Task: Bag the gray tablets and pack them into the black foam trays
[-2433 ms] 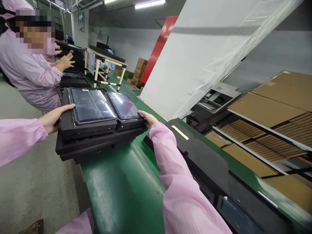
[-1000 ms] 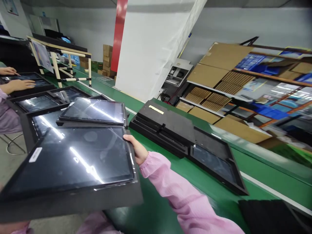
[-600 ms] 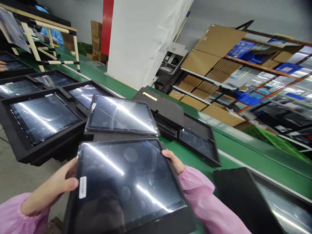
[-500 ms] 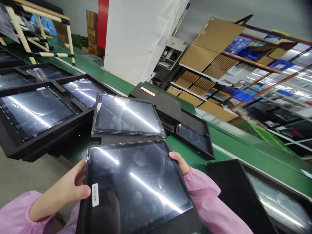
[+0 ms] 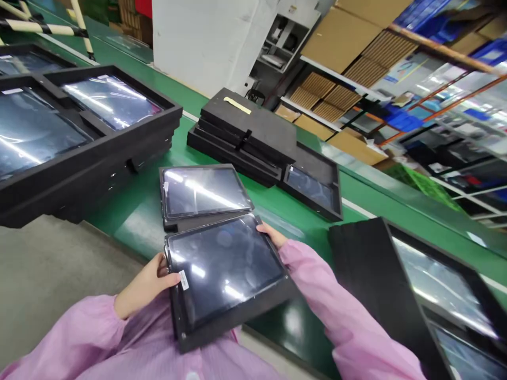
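A dark glossy display panel [image 5: 225, 264] with a small white label lies tilted over black foam in front of my chest. Curled round its left edge, my left hand [image 5: 152, 279] presses its thumb beside the label; the other fingers are partly hidden. My right hand [image 5: 271, 235] grips the far right corner, thumb on top and fingers out of sight underneath. Just beyond, a second display panel [image 5: 206, 191] rests on a black foam base. I cannot tell whether both sit in one foam tray.
Stacked black foam trays [image 5: 119, 142] with panels stand at left on the green bench [image 5: 130, 211]. More closed black trays [image 5: 253, 124] lie behind, and another tray stack [image 5: 380, 274] is at right. A white pillar [image 5: 198, 42] and cardboard boxes [image 5: 344, 31] are farther back.
My view has shifted back, so the held panel appears smaller. The gap between the second panel and the trays behind now shows green bench. Both hands keep their hold.
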A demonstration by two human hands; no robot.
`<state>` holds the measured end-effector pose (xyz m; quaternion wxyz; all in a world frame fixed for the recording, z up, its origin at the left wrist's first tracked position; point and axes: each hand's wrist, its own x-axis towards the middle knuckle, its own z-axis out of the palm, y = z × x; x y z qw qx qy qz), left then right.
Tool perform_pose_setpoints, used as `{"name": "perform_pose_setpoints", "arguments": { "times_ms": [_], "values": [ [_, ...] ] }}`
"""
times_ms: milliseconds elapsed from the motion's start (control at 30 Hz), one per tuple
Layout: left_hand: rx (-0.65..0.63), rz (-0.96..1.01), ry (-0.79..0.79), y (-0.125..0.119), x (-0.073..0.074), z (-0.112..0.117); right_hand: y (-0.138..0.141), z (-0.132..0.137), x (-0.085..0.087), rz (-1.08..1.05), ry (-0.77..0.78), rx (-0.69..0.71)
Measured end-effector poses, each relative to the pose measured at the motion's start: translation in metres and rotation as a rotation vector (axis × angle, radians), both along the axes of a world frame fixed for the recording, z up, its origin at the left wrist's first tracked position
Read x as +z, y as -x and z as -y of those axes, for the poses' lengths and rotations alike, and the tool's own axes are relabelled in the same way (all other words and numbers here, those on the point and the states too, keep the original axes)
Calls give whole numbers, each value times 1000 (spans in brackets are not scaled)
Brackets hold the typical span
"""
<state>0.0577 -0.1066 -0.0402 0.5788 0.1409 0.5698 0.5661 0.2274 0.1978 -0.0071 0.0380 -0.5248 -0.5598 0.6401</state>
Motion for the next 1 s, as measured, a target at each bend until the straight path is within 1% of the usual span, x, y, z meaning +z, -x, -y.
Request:
{"name": "perform_pose_setpoints", "arguments": {
  "times_ms": [67,100,167,233,333,400,500,567,633,733,800,867,933,1000],
  "values": [
    [-23,-32,-29,-6,-13,-4,12,-12,0,29,3,43],
    [-44,-55,-50,-9,-17,-7,18,-20,2,43,3,75],
    [-96,-90,-75,-19,-20,-15,30,-40,9,73,-8,137],
    [-176,-67,-76,-33,-19,-30,40,-62,16,108,-31,202],
    [-364,118,-40,-64,-18,-61,50,-95,21,201,-89,285],
    [-463,254,-16,-88,-19,-83,52,-112,22,267,-152,333],
    [-554,406,15,-120,-23,-107,50,-126,22,293,-272,419],
    [-598,469,78,-133,-27,-114,45,-128,22,282,-355,476],
    [-627,491,170,-134,-30,-115,38,-126,25,284,-449,500],
    [-637,477,242,-120,-34,-108,25,-121,30,341,-592,484],
    [-634,472,247,-107,-36,-103,15,-119,32,408,-655,493],
    [-627,490,236,-97,-36,-98,6,-117,31,486,-684,517],
    [-596,561,201,-91,-36,-95,-2,-116,25,575,-696,521],
    [-524,682,164,-88,-33,-93,-7,-113,17,665,-719,492]
  ]
}}
